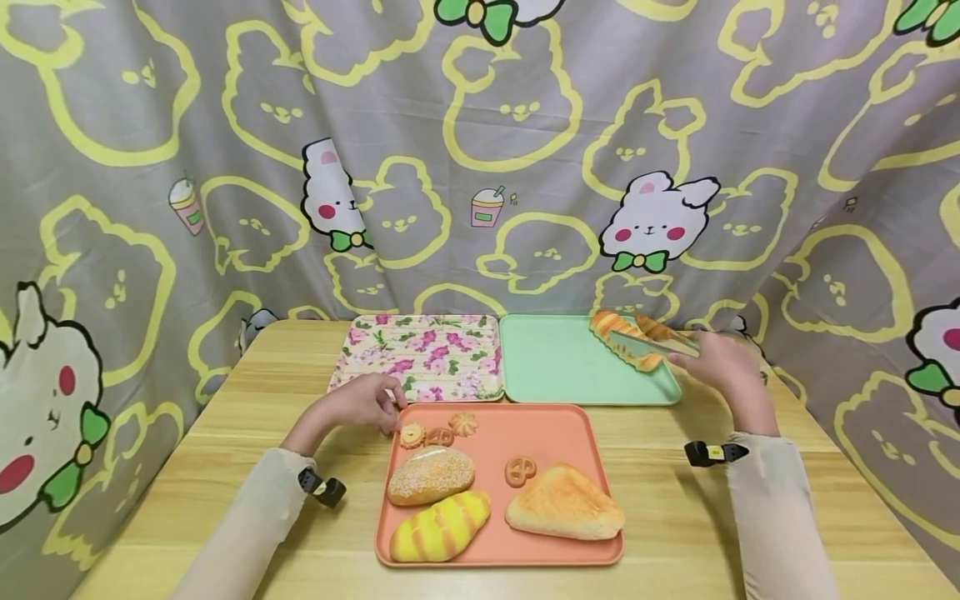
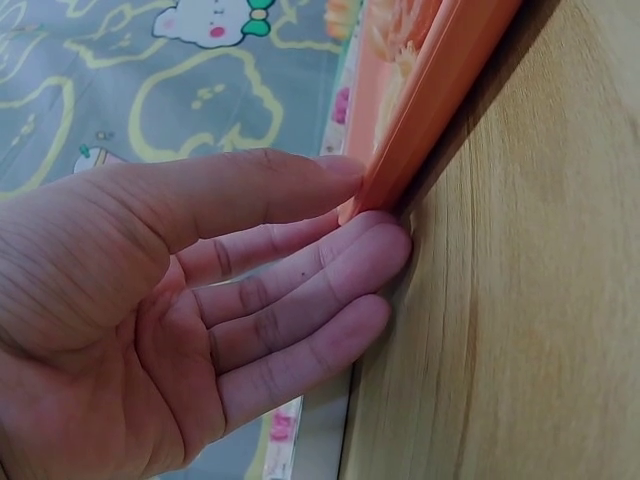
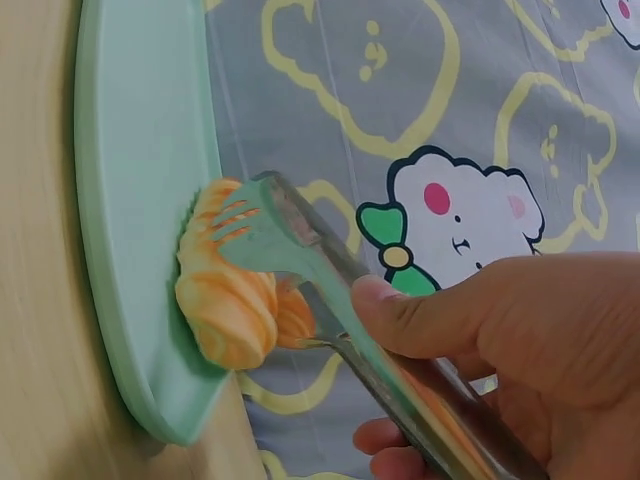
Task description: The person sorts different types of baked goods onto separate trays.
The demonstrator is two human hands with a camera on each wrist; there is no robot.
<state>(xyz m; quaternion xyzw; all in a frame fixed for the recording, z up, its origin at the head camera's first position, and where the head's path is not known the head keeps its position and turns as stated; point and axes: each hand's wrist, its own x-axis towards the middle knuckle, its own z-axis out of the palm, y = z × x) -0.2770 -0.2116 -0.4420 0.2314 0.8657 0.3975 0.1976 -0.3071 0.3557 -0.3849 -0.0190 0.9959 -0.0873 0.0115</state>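
Green-and-metal tongs (image 3: pixel 268 240) are sitting in the R hand (image 1: pixel 726 364), thumb pressing on one arm, fingers curling round the other side. Tong tips are standing partway apart: one slotted tip is lying over the striped roll (image 3: pixel 225 315), the other is showing nr a 2nd bread piece (image 1: pixel 660 329); can't tell if they're actually clamping either. Roll is lying at the R end of the mint tray (image 1: pixel 551 358), its far end nr the back rim. L hand (image 1: pixel 367 402) is pinching the orange tray (image 1: pixel 543 429) at its far L corner, thumb on the rim, fingertips against the outer edge, w/ only the tray's thickness btwn. That tray is holding a seeded loaf (image 1: pixel 431 475), yellow bread (image 1: pixel 441 527), triangular bread (image 1: pixel 566 504), a pretzel (image 1: pixel 520 472) & more small biscuits. Floral tray (image 1: pixel 435 354) is lying just L of the mint one.
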